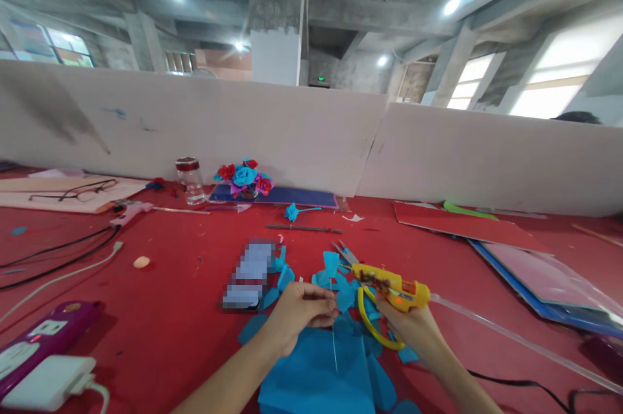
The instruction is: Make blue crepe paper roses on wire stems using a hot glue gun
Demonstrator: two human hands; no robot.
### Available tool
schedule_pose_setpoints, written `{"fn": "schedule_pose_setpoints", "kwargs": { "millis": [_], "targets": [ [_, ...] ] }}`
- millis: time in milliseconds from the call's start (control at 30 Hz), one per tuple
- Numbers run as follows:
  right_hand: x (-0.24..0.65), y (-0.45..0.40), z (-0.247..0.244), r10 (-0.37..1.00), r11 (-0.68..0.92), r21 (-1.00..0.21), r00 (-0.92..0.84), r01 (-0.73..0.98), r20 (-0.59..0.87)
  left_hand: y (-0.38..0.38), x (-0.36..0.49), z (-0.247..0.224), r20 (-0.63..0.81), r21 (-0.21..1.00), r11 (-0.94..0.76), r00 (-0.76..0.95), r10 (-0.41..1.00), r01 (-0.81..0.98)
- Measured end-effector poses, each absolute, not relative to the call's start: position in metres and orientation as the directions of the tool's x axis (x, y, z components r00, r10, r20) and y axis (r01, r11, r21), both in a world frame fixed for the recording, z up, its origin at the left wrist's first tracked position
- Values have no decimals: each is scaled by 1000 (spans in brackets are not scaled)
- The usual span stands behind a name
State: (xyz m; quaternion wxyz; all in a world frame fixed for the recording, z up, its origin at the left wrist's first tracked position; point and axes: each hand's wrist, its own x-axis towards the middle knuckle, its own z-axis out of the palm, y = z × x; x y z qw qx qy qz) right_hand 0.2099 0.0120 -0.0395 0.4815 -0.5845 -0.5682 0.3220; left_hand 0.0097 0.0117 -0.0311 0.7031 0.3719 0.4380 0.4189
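Observation:
My left hand (306, 311) pinches a thin wire (335, 349) that stands roughly upright, with a small blue paper petal (331, 262) at its top. In my right hand (406, 322) is a yellow hot glue gun (389, 284), its nozzle pointing left, close to the petal. A clear glue stick (487, 323) sticks out of the gun's back end. Yellow-handled scissors (366, 320) lie beneath the gun, blades pointing away from me. Loose blue petals (382, 378) are scattered around a blue paper block (314, 375) below my hands.
A phone (249, 274) lies left of my hands. Behind are a paper flower bouquet (246, 177), a glass jar (191, 182) and a single blue flower (292, 211). A purple power strip (63, 323) with a white charger (51, 381) is at left; coloured sheets (467, 229) lie right.

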Motion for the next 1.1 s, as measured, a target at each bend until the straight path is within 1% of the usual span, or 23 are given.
{"fn": "schedule_pose_setpoints", "kwargs": {
  "millis": [233,567,867,933,1000,1100],
  "targets": [
    [207,11,-41,965,188,-879,83,439,247,8,13,-29,-292,906,353,259,921,-235],
    [202,6,-30,972,167,-869,72,466,225,8,13,-28,-275,911,339,267,924,-233],
    [201,4,-30,979,127,-870,83,476,189,8,13,-24,-286,905,348,255,924,-246],
    [202,4,-31,982,119,-881,78,458,173,8,13,-25,-285,902,349,257,924,-253],
    [203,4,-34,983,117,-909,85,401,164,8,13,-26,-288,902,351,254,923,-253],
    [209,3,-38,983,58,-970,158,236,97,9,11,-26,-288,906,346,244,926,-244]
  ]
}}
